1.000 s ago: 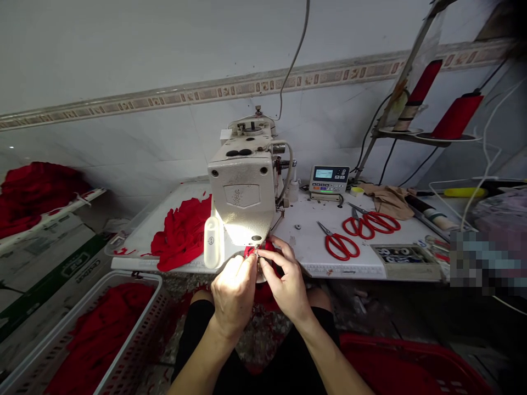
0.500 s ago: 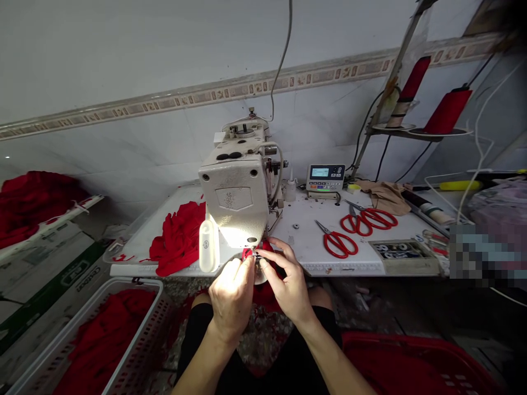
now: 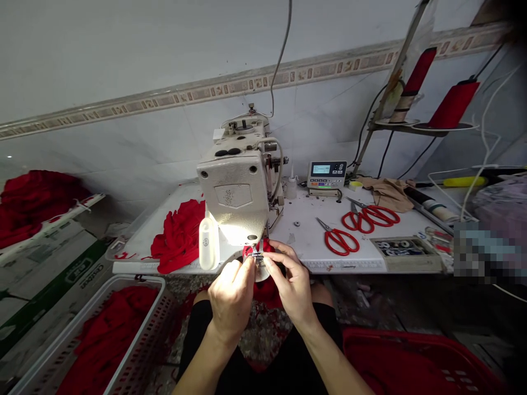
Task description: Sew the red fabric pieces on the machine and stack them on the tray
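Observation:
Under the lit head of a white sewing machine (image 3: 236, 175), both hands meet at the presser foot (image 3: 257, 254). My left hand (image 3: 231, 296) is closed, its thumb and forefinger pinching red fabric (image 3: 267, 293) at the left of the foot. From the right, my right hand (image 3: 293, 285) pinches the same fabric, its other fingers reaching behind along the machine's arm. Part of the fabric hangs below the foot, between my wrists. The fingers hide most of the edge they hold. A white lamp (image 3: 209, 244) shines beside the needle area.
Crumpled red fabric (image 3: 177, 236) lies left of the machine. Red-handled scissors (image 3: 341, 242), a control panel (image 3: 327, 175) and a small parts tray (image 3: 405, 248) are on the right. A white basket (image 3: 142, 329) and a red basket (image 3: 411, 337) flank my legs. Thread cones (image 3: 455, 104) stand upper right.
My right thumb and fingers have shifted slightly right and up beside the presser foot, showing more of the metal there. The left hand stays nearly in place; the view has tilted slightly.

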Tool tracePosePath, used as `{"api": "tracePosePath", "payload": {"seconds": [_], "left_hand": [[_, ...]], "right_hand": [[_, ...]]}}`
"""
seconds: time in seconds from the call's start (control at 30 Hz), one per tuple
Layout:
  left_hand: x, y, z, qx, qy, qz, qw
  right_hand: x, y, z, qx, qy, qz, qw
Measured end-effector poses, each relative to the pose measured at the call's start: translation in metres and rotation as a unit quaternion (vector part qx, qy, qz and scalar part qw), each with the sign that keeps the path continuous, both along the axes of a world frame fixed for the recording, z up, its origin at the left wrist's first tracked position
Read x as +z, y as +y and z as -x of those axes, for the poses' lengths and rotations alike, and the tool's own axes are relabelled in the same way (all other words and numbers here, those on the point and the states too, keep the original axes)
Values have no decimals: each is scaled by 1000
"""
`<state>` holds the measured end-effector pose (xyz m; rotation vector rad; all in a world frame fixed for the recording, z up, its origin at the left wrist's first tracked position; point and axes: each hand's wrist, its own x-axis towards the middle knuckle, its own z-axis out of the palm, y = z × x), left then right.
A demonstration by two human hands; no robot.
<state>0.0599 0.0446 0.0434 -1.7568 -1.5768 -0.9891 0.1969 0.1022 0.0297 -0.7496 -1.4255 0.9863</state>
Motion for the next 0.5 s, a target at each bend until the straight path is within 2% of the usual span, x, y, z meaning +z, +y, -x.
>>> {"api": "tracePosePath", "payload": {"seconds": [0.2, 0.5], "left_hand": [[7, -1, -2, 23, 22, 15, 999], [6, -1, -2, 32, 40, 19, 999]], "right_hand": [[-7, -1, -1, 7, 24, 31, 999], [-7, -1, -3, 5, 12, 33, 999]]}}
